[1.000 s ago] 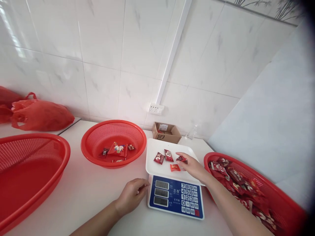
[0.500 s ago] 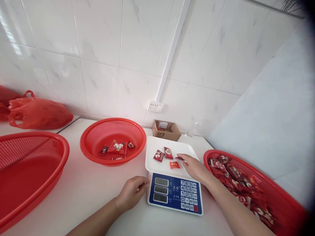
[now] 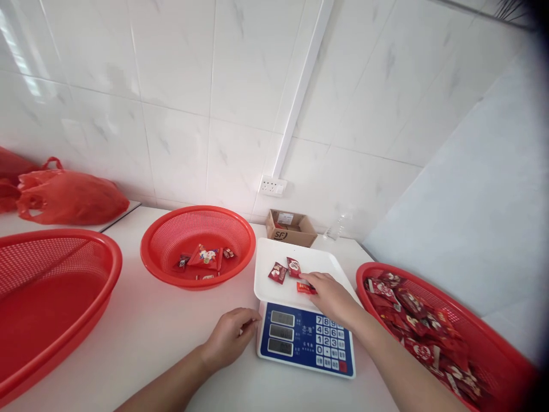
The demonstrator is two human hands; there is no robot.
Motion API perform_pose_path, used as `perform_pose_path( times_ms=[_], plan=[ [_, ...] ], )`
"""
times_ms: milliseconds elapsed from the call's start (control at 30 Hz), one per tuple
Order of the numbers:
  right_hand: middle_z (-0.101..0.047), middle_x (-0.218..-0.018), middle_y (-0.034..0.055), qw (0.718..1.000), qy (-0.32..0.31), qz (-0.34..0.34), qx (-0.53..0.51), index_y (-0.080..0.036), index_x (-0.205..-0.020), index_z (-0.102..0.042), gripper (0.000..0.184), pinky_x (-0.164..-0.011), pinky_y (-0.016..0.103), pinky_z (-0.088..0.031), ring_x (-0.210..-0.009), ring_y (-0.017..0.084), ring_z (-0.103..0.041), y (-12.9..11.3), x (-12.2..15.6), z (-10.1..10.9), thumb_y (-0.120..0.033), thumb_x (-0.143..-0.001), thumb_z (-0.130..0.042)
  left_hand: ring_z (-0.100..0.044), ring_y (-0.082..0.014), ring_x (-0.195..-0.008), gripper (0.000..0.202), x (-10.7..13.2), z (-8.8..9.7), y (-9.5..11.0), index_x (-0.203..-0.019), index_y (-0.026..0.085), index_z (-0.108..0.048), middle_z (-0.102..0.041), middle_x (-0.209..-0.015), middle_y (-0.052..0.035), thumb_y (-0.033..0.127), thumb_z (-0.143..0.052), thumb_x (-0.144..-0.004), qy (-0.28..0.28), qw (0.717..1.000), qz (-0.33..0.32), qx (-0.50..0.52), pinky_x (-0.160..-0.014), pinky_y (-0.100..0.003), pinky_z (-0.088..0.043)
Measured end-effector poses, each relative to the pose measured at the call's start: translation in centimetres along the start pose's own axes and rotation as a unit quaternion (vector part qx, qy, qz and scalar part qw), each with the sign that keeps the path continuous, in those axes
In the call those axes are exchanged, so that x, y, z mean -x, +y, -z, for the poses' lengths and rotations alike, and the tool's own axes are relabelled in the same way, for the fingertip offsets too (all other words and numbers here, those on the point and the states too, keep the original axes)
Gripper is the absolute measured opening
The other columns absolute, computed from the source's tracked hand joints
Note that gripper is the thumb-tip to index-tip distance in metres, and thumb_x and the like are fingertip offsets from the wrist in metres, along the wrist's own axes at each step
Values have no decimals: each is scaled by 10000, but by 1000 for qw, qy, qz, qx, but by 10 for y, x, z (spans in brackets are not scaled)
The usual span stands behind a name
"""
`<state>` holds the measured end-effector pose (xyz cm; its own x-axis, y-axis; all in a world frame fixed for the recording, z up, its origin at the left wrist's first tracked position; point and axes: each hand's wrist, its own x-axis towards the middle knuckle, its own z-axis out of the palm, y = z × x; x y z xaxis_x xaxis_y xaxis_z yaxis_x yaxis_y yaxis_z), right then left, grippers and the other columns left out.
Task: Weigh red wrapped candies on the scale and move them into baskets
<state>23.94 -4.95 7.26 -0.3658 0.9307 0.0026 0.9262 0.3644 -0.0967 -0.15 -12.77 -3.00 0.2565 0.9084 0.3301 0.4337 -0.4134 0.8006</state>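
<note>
My right hand [image 3: 328, 294] reaches over the white tray [image 3: 266, 290] of a digital scale [image 3: 300, 357]. Its fingers are closed at a small dark red packet, mostly hidden beneath them. An orange-red packet [image 3: 304, 288] lies right at these fingertips, partly covered. Two dark red snack packets, one on the left [image 3: 278, 273] and one further back [image 3: 294, 266], lie flat on the tray. My left hand [image 3: 231, 337] rests on the table with curled fingers, its fingertips against the scale's left edge; I see nothing in it.
At the right stands a red basket [image 3: 364, 274] filled with packets. A red round basket [image 3: 148, 260] with several packets is behind left, and another red basket [image 3: 115, 269] at far left. Behind the scale sit a cardboard box [image 3: 295, 236] and a clear plastic container [image 3: 335, 228]. Red bags [image 3: 77, 197] lie back left.
My right hand has moved slightly left and towards me, bringing the small dark red packet to the orange-red one and partly covering it. My left hand stays in place.
</note>
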Motion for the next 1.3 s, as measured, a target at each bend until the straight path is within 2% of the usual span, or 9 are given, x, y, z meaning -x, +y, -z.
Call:
perform_pose_path(
  times_ms=[133,300,500,600,700,867,1033,1167,1300],
  plan=[
    [-636,-1056,54,999,17,-19,-23,-218,-1105,-600,353,-839,314,-391,-1023,224,-522,-4,-7,-5,-216,-777,-470,-573,-130,-682,211,0,0,1,-872,202,-621,-649,-779,-16,159,-423,-810,-2,1000,1,-3,-611,-207,-438],
    [-636,-1036,41,994,64,-63,-65,-231,-1112,-575,320,-779,303,-417,-961,201,-557,-11,-15,-12,-303,-828,-447,-580,-131,-688,219,1,0,1,-873,202,-626,-657,-793,-17,146,-425,-806,-2,1000,-1,-3,-615,-209,-445],
    [-500,-1290,48,993,84,73,-35,-246,-1228,-513,419,-996,392,-294,-1211,234,-384,-41,-19,-15,-368,-829,-467,-577,-127,-679,206,1,-1,-1,-873,195,-629,-656,-784,-17,149,-438,-808,6,1000,-6,-2,-614,-204,-443],
    [-408,-1378,37,995,33,84,-29,-261,-1297,-445,511,-1017,486,-229,-1297,298,-250,-47,-19,-19,-444,-821,-472,-571,-125,-675,205,0,-1,-1,-869,200,-627,-657,-782,-13,157,-434,-813,10,1000,-6,3,-614,-204,-439],
    [-445,-1351,34,994,20,92,-54,-254,-1270,-472,496,-1028,517,-187,-1305,308,-230,-46,-14,-21,-469,-823,-465,-567,-129,-687,212,0,0,-1,-873,200,-625,-657,-790,-14,159,-427,-811,2,1000,-1,5,-623,-207,-437],
    [-624,-1096,14,981,46,154,-106,-244,-936,-634,189,-997,434,-277,-1201,247,-390,-38,-2,-17,-259,-808,-496,-562,-130,-687,212,1,-1,-1,-874,194,-622,-649,-787,-17,161,-423,-809,-6,1000,6,5,-624,-208,-430],
    [-643,-841,3,971,72,183,-134,-224,-694,-592,296,-883,382,-375,-941,185,-524,-19,1,-13,-13,-689,-385,-559,-125,-684,213,1,-2,-2,-863,202,-620,-643,-783,-6,146,-424,-802,-15,1000,13,6,-615,-201,-418],
    [-629,-823,13,976,82,157,-129,-219,-686,-582,319,-866,375,-389,-904,180,-529,-3,1,-12,9,-637,-364,-559,-123,-690,218,0,-2,-2,-860,204,-623,-643,-784,0,135,-426,-797,-17,1000,18,12,-618,-198,-414],
    [-555,-1132,70,984,109,59,-129,-214,-923,-623,258,-958,395,-344,-1111,213,-462,5,0,-17,-158,-766,-426,-558,-122,-686,221,-1,-2,-1,-860,203,-626,-643,-780,2,130,-428,-796,-18,999,23,14,-614,-195,-410]
  ],
)
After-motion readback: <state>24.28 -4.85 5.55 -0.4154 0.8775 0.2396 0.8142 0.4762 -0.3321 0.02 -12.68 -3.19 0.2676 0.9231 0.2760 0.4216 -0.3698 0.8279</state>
